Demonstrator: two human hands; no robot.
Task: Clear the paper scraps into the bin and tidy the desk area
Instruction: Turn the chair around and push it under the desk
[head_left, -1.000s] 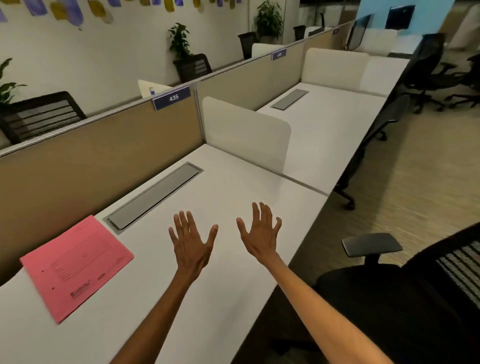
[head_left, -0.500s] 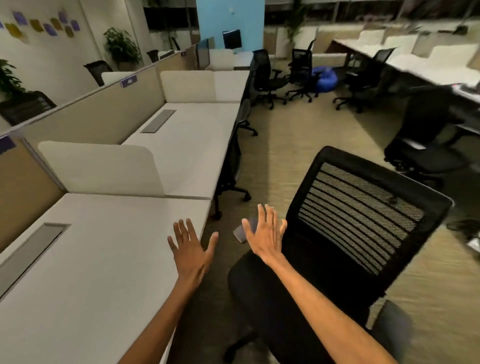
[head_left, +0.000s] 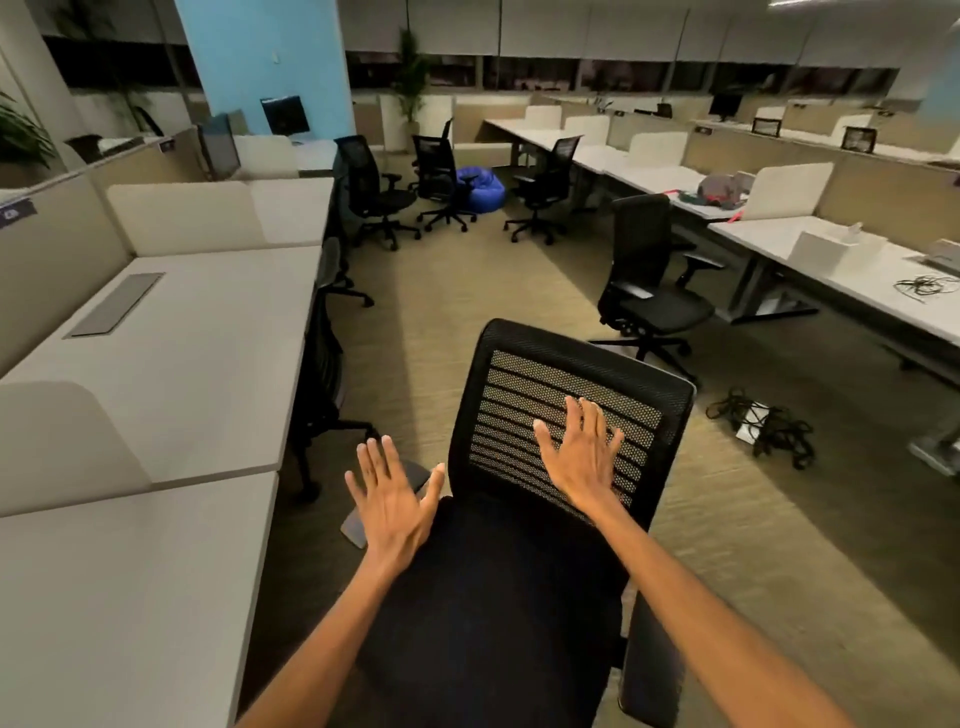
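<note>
Desk (head_left: 156, 597), the near white one, fills the lower left of the view, just left of a black mesh-backed office chair (head_left: 571, 395) that stands in the aisle and serves as the fixed mark for everything else. No paper scraps or bin can be made out on the part of the desk that shows; its surface reads as bare white.

Both hands are spread wide with fingers splayed, backs up, gripping nothing. The left hand (head_left: 393, 506) hovers over the left front corner of the chair's seat, its fingers reaching over the chair's grey left armrest (head_left: 358, 525). The right hand (head_left: 584, 457) is in front of the chair's mesh backrest; whether the palm actually touches the mesh or floats just off it cannot be told from this angle.

A low cream divider panel (head_left: 57, 441) stands left of the chair, at the far edge of the near desk, and beyond it lies a second white desk with a grey cable hatch (head_left: 115, 305) set into its top. Right of the chair, on the carpet, lies a tangle of black cables (head_left: 763, 423) around a pale power block. Behind and to the right of the chair stands another black office chair (head_left: 649, 291), pulled up near a further row of white desks. Far behind the chair, a blue beanbag (head_left: 480, 189) sits among more black chairs.
</note>
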